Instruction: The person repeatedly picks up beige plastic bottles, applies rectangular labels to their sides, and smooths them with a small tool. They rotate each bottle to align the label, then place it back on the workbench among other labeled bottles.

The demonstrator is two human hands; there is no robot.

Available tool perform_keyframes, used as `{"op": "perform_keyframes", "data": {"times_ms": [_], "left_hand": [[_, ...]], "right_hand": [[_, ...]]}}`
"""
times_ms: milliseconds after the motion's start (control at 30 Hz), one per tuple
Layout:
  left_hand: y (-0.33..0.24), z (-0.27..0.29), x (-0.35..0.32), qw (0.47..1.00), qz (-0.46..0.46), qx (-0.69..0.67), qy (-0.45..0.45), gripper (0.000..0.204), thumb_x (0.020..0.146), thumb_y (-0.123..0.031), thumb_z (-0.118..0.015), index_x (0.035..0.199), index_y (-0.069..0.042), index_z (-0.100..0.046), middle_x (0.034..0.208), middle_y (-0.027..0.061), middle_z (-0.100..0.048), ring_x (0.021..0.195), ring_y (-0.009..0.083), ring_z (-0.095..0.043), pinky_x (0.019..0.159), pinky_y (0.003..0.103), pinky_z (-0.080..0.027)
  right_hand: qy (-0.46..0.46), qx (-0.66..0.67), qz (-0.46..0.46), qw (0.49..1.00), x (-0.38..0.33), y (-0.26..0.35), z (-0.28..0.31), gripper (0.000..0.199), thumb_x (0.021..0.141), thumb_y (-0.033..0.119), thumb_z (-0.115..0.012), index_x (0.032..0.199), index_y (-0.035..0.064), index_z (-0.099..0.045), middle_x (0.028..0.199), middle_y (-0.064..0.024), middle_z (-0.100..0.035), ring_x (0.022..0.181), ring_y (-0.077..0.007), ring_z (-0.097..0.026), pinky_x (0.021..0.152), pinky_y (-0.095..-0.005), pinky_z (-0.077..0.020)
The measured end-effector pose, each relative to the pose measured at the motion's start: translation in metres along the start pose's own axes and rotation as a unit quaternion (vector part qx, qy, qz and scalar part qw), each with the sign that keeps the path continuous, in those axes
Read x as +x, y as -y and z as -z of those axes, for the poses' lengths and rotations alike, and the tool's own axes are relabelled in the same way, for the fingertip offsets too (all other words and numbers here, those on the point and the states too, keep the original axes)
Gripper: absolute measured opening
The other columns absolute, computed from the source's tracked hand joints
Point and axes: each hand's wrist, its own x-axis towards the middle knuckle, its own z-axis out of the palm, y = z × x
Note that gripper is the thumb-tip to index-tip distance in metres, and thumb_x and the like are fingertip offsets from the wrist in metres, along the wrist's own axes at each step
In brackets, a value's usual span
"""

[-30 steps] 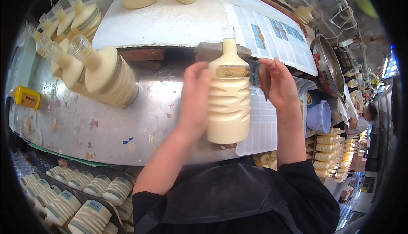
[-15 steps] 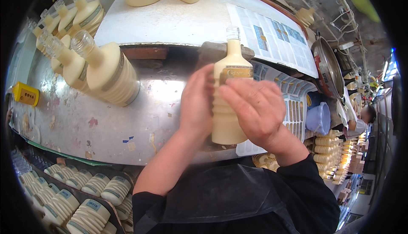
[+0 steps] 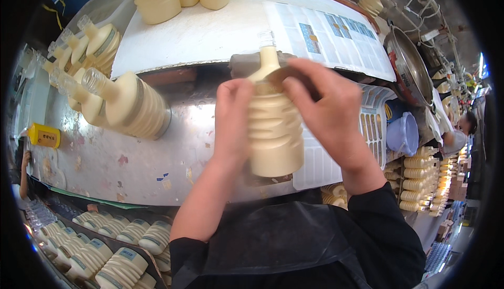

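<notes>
A cream ribbed bottle point(image 3: 275, 142) with a clear threaded neck stands upright in front of me, its shoulder leaning near a grey block. A gold-brown label strip point(image 3: 277, 78) lies across its shoulder. My right hand point(image 3: 331, 103) pinches the strip's right end between thumb and fingers, partly lifted off the bottle. My left hand point(image 3: 232, 113), smeared by motion, is curled at the bottle's left side near the strip's other end; what its fingers hold is hidden.
Several cream bottles point(image 3: 136, 105) stand at the left, beside a yellow container point(image 3: 44, 135). Label sheets point(image 3: 325, 32) lie on the white board point(image 3: 210, 37) behind. Crates of bottles point(image 3: 123, 268) sit lower left. A lilac bucket point(image 3: 402, 134) and stacked bottles are at the right.
My right hand has moved up from the bottle's front to its shoulder and now pinches the label strip. My left hand has gone from lying along the bottle to curled. The bottle appears turned.
</notes>
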Motion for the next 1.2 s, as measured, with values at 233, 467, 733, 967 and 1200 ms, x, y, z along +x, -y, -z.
{"op": "perform_keyframes", "data": {"times_ms": [233,467,733,967,1200], "left_hand": [[-0.002,-0.003,0.001,0.977,-0.095,0.183,-0.051,0.032,0.103,-0.023,-0.060,0.127,-0.004,-0.053,0.120,0.0084,-0.057,0.108,0.0149,-0.056,0.097,0.033,-0.048],[-0.003,-0.027,-0.035,0.709,-0.290,0.643,0.004,0.074,0.093,-0.028,-0.067,0.155,-0.002,-0.036,0.156,0.0292,-0.030,0.142,0.0472,-0.034,0.117,0.054,-0.029],[0.000,-0.033,-0.035,0.705,-0.236,0.668,0.011,0.088,0.095,-0.037,-0.064,0.161,0.000,-0.021,0.161,0.0327,-0.021,0.147,0.0490,-0.028,0.121,0.052,-0.026],[-0.002,-0.038,-0.036,0.672,-0.224,0.706,0.017,0.094,0.088,-0.032,-0.072,0.161,-0.002,-0.022,0.161,0.0341,-0.019,0.148,0.0513,-0.027,0.120,0.054,-0.027],[-0.001,-0.033,-0.032,0.715,-0.239,0.657,0.019,0.090,0.088,-0.030,-0.072,0.160,-0.003,-0.026,0.162,0.0332,-0.017,0.149,0.0494,-0.026,0.121,0.053,-0.027]], "right_hand": [[0.013,0.109,-0.182,0.977,-0.001,-0.049,-0.001,0.027,0.092,0.022,-0.069,0.111,0.0034,-0.065,0.077,-0.0173,-0.072,0.069,-0.0325,-0.072,0.064,-0.0398,-0.0556],[0.039,0.248,-0.164,0.954,0.024,-0.028,-0.025,0.030,0.097,0.023,-0.060,0.120,0.0044,-0.055,0.084,-0.0218,-0.072,0.078,-0.0411,-0.070,0.073,-0.0487,-0.0539],[0.017,0.244,-0.236,0.940,-0.001,-0.093,-0.041,0.031,0.094,0.025,-0.066,0.117,0.0059,-0.060,0.086,-0.0190,-0.072,0.077,-0.0366,-0.070,0.072,-0.0461,-0.0540],[0.014,0.332,-0.186,0.925,0.010,-0.078,-0.039,0.032,0.096,0.024,-0.065,0.121,0.0056,-0.057,0.089,-0.0193,-0.073,0.080,-0.0380,-0.071,0.074,-0.0464,-0.0543],[-0.012,0.247,-0.155,0.956,-0.010,-0.099,-0.052,0.030,0.099,0.023,-0.063,0.123,0.0064,-0.059,0.095,-0.0169,-0.073,0.085,-0.0350,-0.071,0.076,-0.0426,-0.0551]]}}
